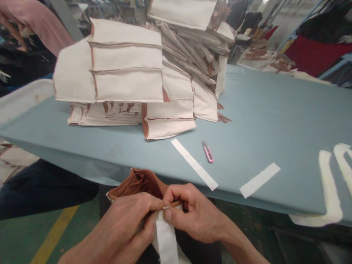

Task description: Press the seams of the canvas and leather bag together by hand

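Note:
Close to my body, in front of the table edge, my left hand point(134, 216) and my right hand point(189, 212) meet with fingertips pinched together. Between them they grip the edge of a fabric piece with a brown lining point(147, 179). A white fabric strip point(167, 238) hangs down from the pinched spot, below my thumbs. Exactly how the strip joins the edge is hidden by my fingers. On the table beyond lie pink thread snips point(207, 151), a long white strip point(194, 164) and a shorter white strip point(260, 180).
Stacks of cream fabric pieces with brown edges point(126, 84) stand across the back left of the blue-grey table point(264, 117). White lettering point(328, 187) marks its right side. A person in a pink top point(46, 25) is at the upper left. Red cloth point(316, 55) hangs at the far right.

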{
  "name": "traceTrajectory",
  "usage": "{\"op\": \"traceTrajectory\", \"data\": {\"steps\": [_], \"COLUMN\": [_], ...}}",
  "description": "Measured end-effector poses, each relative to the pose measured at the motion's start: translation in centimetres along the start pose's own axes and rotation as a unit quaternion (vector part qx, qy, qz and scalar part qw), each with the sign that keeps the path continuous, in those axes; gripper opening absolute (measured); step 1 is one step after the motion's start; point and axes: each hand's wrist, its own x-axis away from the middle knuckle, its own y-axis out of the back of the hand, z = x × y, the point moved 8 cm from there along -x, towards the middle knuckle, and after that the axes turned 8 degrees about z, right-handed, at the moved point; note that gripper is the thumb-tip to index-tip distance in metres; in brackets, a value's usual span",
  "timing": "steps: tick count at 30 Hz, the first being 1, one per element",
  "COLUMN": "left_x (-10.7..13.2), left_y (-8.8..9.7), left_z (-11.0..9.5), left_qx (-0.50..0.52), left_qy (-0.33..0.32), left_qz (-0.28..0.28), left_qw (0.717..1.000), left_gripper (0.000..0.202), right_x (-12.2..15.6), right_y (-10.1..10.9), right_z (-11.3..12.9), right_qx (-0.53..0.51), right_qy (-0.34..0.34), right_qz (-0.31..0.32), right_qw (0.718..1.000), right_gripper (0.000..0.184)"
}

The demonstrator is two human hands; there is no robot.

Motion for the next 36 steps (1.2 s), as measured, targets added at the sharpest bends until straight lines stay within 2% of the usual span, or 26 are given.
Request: {"op": "traceTrajectory", "data": {"steps": [4, 8, 11, 13, 16, 19, 23, 25, 28, 29, 31, 34, 36], "left_x": [0.1, 0.7, 0.9, 0.9, 0.8, 0.9, 1.6, 1.6, 1.3, 1.2, 1.0, 1.0, 1.1], "left_y": [0.3, -1.0, -1.8, -1.7, -1.4, -1.1, 0.5, 1.0, 0.4, 0.0, -0.4, -0.5, -0.7], "left_z": [-1.2, -0.9, 0.2, 0.3, -0.1, -0.7, -0.8, -0.6, 0.0, 0.1, 0.1, -0.2, -0.1], "left_qx": [-0.097, -0.087, -0.101, -0.107, -0.098, -0.068, -0.058, -0.026, 0.044, 0.047, 0.006, -0.102, -0.134], "left_qy": [-0.08, -0.159, -0.162, -0.176, -0.205, -0.203, -0.092, -0.032, 0.013, 0.01, -0.032, -0.119, -0.146], "left_qz": [-0.044, -0.028, -0.028, -0.047, -0.07, -0.073, -0.1, -0.066, 0.05, 0.081, 0.102, 0.056, 0.032], "left_qw": [0.991, 0.983, 0.981, 0.977, 0.971, 0.974, 0.989, 0.997, 0.998, 0.996, 0.994, 0.986, 0.98], "left_gripper": [0.026, 0.03, 0.029, 0.028, 0.029, 0.038, 0.043, 0.043, 0.023, 0.017, 0.025, 0.035, 0.037], "right_x": [-0.2, 0.0, 0.0, 0.0, -0.1, 0.1, 1.2, 1.9, 2.5, 2.6, 2.5, 2.0, 1.7], "right_y": [-0.6, -1.8, -2.2, -2.2, -2.3, -2.1, -1.0, -0.7, -0.8, -0.9, -1.1, -1.2, -1.2], "right_z": [-1.3, -3.3, -4.7, -5.4, -5.0, -3.3, 0.4, 1.7, 2.6, 2.6, 2.4, 1.1, 0.4], "right_qx": [-0.07, -0.207, -0.292, -0.3, -0.274, -0.219, -0.017, 0.087, 0.182, 0.198, 0.206, 0.171, 0.142], "right_qy": [-0.035, -0.064, -0.067, -0.076, -0.094, -0.092, -0.012, 0.023, 0.055, 0.062, 0.069, 0.043, 0.02], "right_qz": [0.007, 0.036, -0.001, -0.03, -0.032, -0.006, -0.032, -0.069, -0.099, -0.103, -0.101, -0.089, -0.085], "right_qw": [0.997, 0.976, 0.954, 0.951, 0.957, 0.971, 0.999, 0.994, 0.977, 0.973, 0.971, 0.98, 0.986], "right_gripper": [0.01, 0.016, 0.024, 0.026, 0.019, 0.014, 0.002, 0.007, 0.012, 0.013, 0.014, 0.013, 0.012]}}
